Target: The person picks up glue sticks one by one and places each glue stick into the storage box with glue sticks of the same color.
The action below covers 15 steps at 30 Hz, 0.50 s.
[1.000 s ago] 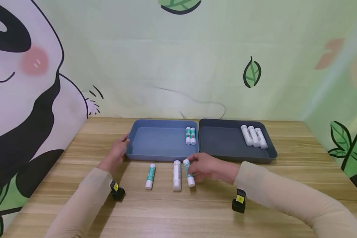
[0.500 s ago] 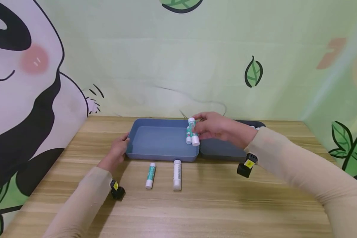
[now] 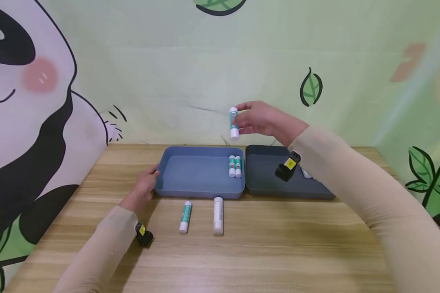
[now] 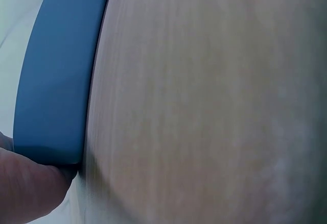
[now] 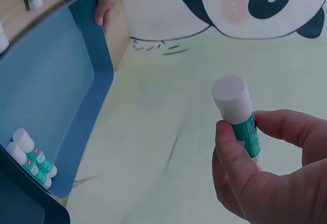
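Note:
My right hand pinches a green-and-white glue stick between thumb and fingers, held upright above the back edge of the trays. In the right wrist view, the white end of this glue stick sticks out past the fingertips. My left hand grips the left end of the blue tray; the left wrist view has the thumb against its corner. Inside the tray, two small green-and-white glue sticks lie side by side at the right end.
A dark grey tray adjoins the blue one on the right; my right forearm mostly hides the white sticks in it. On the wooden table in front lie a green-and-white glue stick and a larger white stick. A printed wall stands behind.
My right hand has lifted the glue stick from the table, passed it over the blue tray's right end and raised it higher. The left hand stays at the tray.

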### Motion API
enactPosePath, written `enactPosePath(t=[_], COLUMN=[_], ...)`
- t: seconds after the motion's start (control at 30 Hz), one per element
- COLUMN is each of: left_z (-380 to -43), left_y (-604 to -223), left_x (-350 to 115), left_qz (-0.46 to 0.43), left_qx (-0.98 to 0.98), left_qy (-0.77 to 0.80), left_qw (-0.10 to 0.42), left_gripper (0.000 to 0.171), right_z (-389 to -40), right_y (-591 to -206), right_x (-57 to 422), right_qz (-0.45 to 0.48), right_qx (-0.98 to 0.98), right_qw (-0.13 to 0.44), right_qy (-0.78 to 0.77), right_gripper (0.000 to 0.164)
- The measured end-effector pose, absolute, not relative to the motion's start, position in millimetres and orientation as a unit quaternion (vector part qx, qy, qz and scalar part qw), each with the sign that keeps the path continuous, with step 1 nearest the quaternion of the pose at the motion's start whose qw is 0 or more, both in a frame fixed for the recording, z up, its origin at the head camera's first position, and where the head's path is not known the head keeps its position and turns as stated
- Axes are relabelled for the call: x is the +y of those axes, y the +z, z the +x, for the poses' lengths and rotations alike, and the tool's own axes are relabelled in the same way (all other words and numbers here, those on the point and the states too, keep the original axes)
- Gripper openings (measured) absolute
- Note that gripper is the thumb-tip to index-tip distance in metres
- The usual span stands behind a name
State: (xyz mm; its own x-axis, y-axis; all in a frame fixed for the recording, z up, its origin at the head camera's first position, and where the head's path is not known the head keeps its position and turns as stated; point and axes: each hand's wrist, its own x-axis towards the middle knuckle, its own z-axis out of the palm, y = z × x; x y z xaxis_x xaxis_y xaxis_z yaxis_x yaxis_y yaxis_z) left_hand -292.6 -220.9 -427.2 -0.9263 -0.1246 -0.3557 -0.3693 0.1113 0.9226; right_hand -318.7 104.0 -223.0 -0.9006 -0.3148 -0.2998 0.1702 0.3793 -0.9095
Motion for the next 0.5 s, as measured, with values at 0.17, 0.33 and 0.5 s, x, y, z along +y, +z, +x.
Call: enactPosePath(t=[0.17, 0.33, 0.5], left_z=[-293, -293, -293], left_y=[-430, -431, -430], left_x=[-224, -225, -225], left_qz=[-0.157, -0.146, -0.15], left_qx=[0.74, 0.737, 0.733], left_qy=[0.647, 0.654, 0.657], left_qw=[0.092, 0.085, 0.091], left_gripper=[0.053, 0.053, 0.052], right_z=[-335, -351, -362], right_y=[-228, -251, -279], right_x=[97, 87, 75], right_qz=[-0.032, -0.013, 0.013], right_qx=[0.787, 0.776, 0.769], right_qw=[0.211, 0.208, 0.22], right_qy=[-0.579, -0.595, -0.601], right_gripper=[0.058, 0.057, 0.058])
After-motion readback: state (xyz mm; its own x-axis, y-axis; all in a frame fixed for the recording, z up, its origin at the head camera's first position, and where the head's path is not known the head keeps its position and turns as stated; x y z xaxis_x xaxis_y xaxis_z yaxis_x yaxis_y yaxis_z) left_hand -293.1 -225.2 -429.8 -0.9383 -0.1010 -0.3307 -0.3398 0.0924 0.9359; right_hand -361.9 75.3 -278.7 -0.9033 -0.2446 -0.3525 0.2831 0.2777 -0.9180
